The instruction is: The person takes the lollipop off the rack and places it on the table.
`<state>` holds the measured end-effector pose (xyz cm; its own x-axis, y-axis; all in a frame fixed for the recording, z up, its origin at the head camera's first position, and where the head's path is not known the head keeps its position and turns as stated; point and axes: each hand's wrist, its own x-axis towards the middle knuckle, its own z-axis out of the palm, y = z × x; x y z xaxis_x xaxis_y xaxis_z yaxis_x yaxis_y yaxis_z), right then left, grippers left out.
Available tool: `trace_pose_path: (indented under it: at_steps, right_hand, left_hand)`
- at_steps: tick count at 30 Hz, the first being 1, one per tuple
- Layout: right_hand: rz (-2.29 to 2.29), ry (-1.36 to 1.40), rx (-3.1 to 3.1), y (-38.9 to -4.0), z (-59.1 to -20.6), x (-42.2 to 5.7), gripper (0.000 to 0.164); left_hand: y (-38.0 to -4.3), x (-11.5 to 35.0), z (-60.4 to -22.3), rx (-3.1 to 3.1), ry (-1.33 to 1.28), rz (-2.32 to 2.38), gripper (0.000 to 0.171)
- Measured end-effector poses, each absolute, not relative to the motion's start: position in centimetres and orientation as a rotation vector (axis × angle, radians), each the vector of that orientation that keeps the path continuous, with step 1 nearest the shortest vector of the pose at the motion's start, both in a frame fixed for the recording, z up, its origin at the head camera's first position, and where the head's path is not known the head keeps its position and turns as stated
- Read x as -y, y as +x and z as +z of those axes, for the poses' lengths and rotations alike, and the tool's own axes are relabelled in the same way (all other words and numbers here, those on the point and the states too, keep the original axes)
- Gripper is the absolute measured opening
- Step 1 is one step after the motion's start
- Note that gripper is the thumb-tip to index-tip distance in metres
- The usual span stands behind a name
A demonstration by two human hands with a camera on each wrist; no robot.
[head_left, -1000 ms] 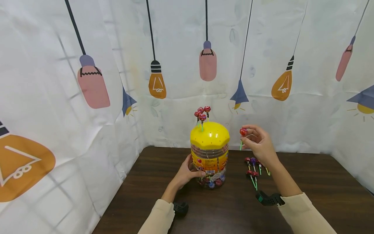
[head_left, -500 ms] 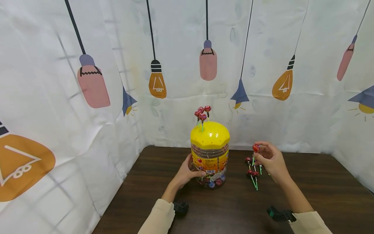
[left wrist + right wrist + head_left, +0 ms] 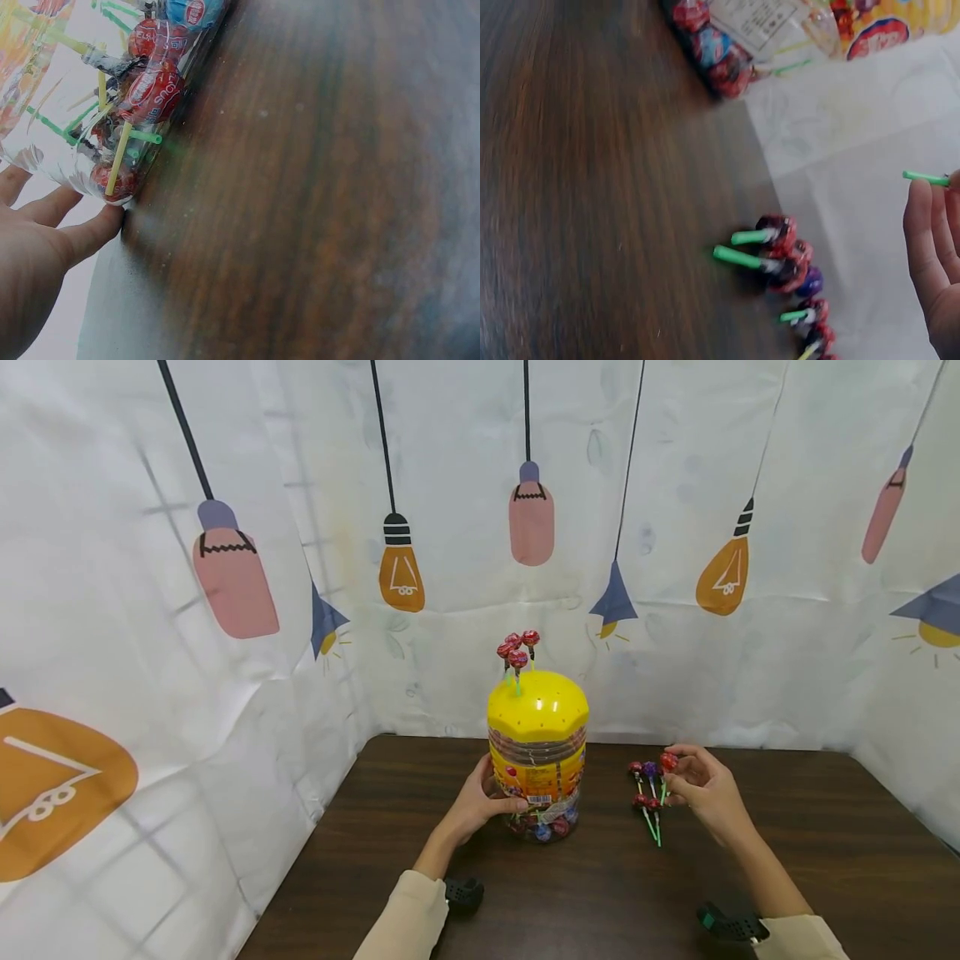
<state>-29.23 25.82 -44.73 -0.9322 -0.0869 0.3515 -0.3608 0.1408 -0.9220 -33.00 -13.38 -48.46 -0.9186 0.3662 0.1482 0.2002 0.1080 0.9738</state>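
A clear candy jar (image 3: 537,777) with a yellow lid (image 3: 543,710) stands upright on the table, my left hand (image 3: 471,803) gripping its left side low down. In the left wrist view, wrapped lollipops (image 3: 154,94) show through its wall, and my fingers touch it near the base. Several red lollipops (image 3: 517,658) stand on their sticks in the lid's small holes. My right hand (image 3: 705,793) pinches a red lollipop (image 3: 669,762) by its green stick, head upward, beside lollipops (image 3: 649,804) lying on the table. Its green stick (image 3: 924,178) pokes out past the fingertips in the right wrist view.
The dark wooden table (image 3: 585,902) meets a white curtain (image 3: 450,677) printed with lamps at its back and left. Loose lollipops (image 3: 784,266) with red and purple wrappers lie in a loose cluster right of the jar. Each wrist wears a black band (image 3: 731,927).
My right hand has moved rightward and down with the red lollipop, from beside the jar to the lollipops on the table. My left hand stays on the jar.
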Motion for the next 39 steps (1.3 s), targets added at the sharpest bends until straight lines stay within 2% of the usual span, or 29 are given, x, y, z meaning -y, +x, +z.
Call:
trace_pose_path:
  at_steps: [9, 21, 29, 39]
  right_hand:
    - [1.799, 0.413, 2.354, -29.9, -46.0, -27.4, 0.034]
    - [1.837, 0.367, 2.555, -30.3, -47.9, -28.9, 0.046]
    - [1.878, 0.326, 2.686, -30.3, -48.8, -29.6, 0.048]
    - [1.678, 0.352, 2.819, -30.4, -48.9, -29.9, 0.045]
  left_hand:
    - [-32.8, 13.7, -48.5, -2.213, 0.557, 1.96, 0.098]
    - [-32.8, 13.7, -48.5, -2.229, 0.556, 1.945, 0.1]
    - [-32.9, 13.4, -48.2, -2.207, 0.568, 1.948, 0.098]
    - [-33.0, 13.4, -48.3, -2.205, 0.572, 1.948, 0.098]
